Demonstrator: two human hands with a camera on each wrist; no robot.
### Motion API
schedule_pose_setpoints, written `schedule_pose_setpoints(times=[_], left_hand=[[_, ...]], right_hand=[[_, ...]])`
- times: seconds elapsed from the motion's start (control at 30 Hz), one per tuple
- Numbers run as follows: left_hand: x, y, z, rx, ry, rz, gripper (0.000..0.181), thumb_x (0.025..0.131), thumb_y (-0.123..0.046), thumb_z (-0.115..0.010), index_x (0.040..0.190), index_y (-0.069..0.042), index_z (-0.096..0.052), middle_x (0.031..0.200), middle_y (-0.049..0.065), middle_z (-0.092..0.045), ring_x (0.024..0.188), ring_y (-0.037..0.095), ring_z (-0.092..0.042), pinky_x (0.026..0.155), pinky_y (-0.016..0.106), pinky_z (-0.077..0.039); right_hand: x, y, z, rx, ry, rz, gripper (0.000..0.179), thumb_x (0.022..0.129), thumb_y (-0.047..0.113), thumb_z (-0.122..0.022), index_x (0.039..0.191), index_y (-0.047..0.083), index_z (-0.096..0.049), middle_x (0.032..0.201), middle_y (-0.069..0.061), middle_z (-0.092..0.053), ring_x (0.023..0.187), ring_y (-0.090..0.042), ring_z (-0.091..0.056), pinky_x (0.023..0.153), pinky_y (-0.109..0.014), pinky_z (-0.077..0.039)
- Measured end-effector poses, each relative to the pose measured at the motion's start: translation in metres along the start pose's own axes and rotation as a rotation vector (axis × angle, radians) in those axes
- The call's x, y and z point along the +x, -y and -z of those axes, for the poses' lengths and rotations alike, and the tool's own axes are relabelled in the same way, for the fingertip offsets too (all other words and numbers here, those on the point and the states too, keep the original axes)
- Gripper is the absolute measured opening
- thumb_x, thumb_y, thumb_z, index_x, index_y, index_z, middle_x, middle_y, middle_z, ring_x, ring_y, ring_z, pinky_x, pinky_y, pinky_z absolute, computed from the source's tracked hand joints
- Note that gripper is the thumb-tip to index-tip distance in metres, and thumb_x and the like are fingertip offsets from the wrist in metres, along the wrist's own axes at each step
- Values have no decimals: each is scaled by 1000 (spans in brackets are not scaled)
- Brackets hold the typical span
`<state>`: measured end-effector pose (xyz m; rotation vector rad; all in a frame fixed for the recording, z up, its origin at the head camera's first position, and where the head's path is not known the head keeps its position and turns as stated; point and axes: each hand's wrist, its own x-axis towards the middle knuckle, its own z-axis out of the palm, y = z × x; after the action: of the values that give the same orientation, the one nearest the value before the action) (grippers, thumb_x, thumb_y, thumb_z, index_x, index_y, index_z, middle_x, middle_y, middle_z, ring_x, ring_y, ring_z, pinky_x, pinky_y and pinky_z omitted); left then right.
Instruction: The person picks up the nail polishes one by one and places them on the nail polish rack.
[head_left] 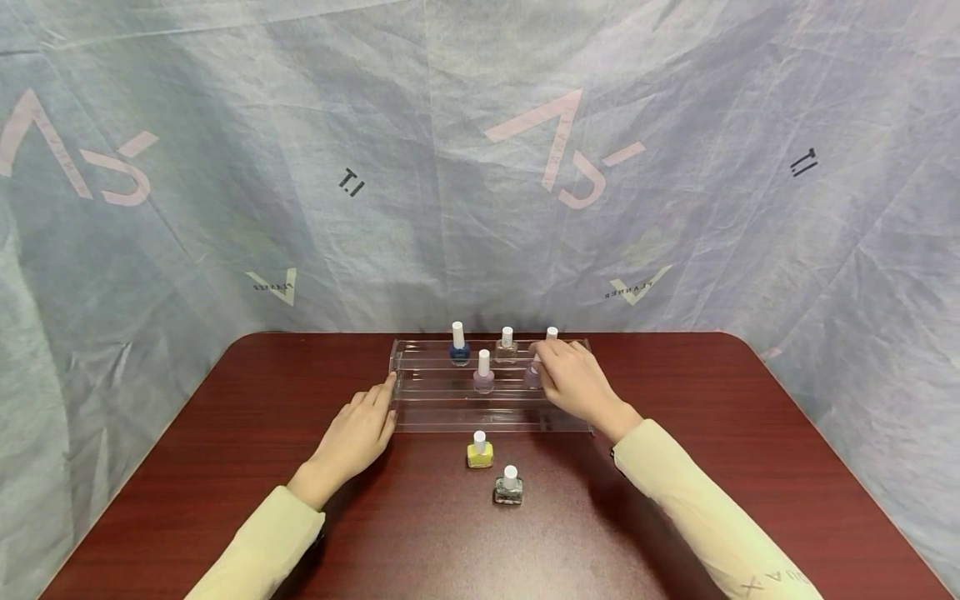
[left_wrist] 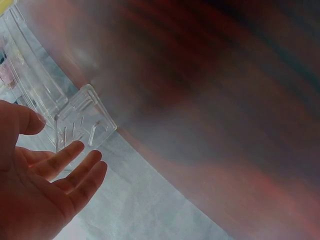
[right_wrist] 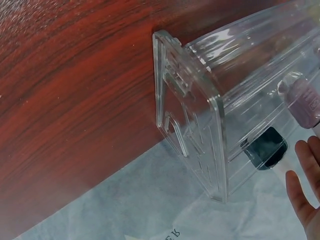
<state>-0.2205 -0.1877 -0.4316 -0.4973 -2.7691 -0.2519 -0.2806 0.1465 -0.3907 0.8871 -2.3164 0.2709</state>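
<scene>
Front of worktop [head_left: 675, 392]: glittery bottle [head_left: 509, 491], then yellow bottle [head_left: 480, 455]. Left hand [head_left: 355, 429] at clear rack's [head_left: 435, 415] left end, grip wide; light bracing suits. Right hand [head_left: 576, 379] at mauve bottle [head_left: 532, 377], middle tier, right; can't tell if grip pinches. Best: seat base flat, lift away without knocking dark bottle [right_wrist: 268, 148] behind.

We see the rack [head_left: 450, 416] on the table [head_left: 225, 417], the cloth [head_left: 442, 275] behind both. Three bottles [head_left: 507, 351] stand along the back tier [head_left: 423, 352], two bottles [head_left: 483, 381] on the next tier [head_left: 435, 382] forward. Before the rack are two more bottles [head_left: 480, 455], the front one further right. The left hand [head_left: 354, 431] is at the rack's left end, the right hand [head_left: 576, 377] toward its right.
</scene>
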Motion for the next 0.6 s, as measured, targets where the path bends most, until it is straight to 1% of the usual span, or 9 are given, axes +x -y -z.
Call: schedule_pose_setpoints(times=[0.3,0.47,0.6], left_hand=[[0,0,0,-2,12,-1,58,92,-20,-50,142,-2,-28,125,16,-53,108,34,-53,86,46,-46],[0,0,0,-1,-4,-2,58,91,-19,-52,141,-1,-30,125,16,-53,107,35,-54,85,47,-46],[1,0,0,-2,8,2,58,92,-20,-50,142,-2,-29,125,16,-53,108,35,-53,86,47,-46]], right_hand=[[0,0,-3,-27,9,8,13,84,11,-58,95,8,-61,83,0,-60,77,-17,-57,62,-32,-40],[0,-1,-4,-29,22,0,13,83,11,-58,96,9,-61,86,0,-61,80,-18,-57,63,-32,-40],[1,-1,-4,-27,44,-6,14,85,12,-57,98,8,-60,89,-2,-62,83,-19,-59,65,-33,-41]])
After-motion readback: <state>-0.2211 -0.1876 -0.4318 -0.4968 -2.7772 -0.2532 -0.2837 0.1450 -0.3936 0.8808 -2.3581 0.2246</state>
